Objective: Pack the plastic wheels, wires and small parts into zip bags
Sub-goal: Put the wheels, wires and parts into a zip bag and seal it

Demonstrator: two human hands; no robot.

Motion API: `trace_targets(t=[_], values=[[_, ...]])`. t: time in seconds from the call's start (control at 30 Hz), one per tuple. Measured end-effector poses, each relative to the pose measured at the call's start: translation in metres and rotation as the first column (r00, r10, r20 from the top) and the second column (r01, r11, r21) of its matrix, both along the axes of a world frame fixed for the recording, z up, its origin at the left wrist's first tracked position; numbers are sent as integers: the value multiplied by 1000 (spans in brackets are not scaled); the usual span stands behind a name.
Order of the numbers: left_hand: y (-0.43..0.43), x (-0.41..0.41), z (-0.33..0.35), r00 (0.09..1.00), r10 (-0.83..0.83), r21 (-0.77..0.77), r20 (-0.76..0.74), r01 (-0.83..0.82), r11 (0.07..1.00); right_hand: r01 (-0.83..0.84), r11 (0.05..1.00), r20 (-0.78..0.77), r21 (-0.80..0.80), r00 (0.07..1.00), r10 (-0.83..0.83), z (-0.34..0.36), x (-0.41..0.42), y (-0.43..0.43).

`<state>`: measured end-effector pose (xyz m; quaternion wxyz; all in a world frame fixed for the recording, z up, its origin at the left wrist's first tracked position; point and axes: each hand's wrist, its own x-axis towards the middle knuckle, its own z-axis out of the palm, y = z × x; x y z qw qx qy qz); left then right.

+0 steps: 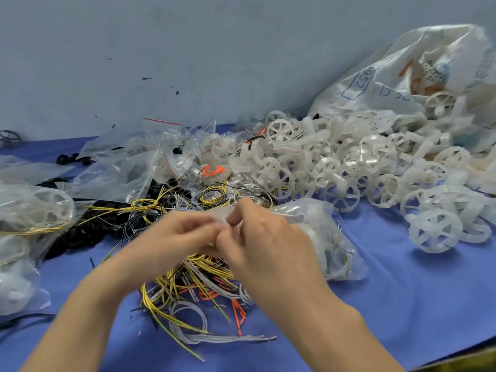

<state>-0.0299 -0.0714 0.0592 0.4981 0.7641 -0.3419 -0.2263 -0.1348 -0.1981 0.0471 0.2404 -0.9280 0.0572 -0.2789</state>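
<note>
My left hand (182, 234) and my right hand (265, 237) meet at the middle of the view, both pinching the top edge of a clear zip bag (322, 237) that bulges with white parts and rests on the blue cloth to the right. Below my hands lies a loose tangle of yellow, white, grey and orange wires (198, 291). A big heap of translucent white plastic wheels (349, 167) covers the right half of the table. More yellow wires and black small parts (150, 208) lie just beyond my hands.
Filled zip bags (32, 210) sit at the left edge, empty red-striped zip bags (161, 146) at the back centre. A large printed white sack (418, 73) spills wheels at the back right. The grey wall (188, 49) stands behind; bare blue cloth (402, 304) shows front right.
</note>
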Motion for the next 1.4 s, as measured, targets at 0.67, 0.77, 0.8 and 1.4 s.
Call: trace_targets(t=[0.67,0.77,0.8,1.4], values=[[98,106,-98,481,444,254,756,-840,479,68,985,58,158,995,-78,-16,15,-14],[97,103,-95,476,511,191,715,-837,513,77,983,52,166,995,-87,-16,15,-17],[97,101,-93,474,544,168,693,-839,518,79,982,54,170,995,-89,-16,14,-18],[43,23,12,755,606,-199,250,-573,795,101,956,130,276,981,-141,-11,14,-22]])
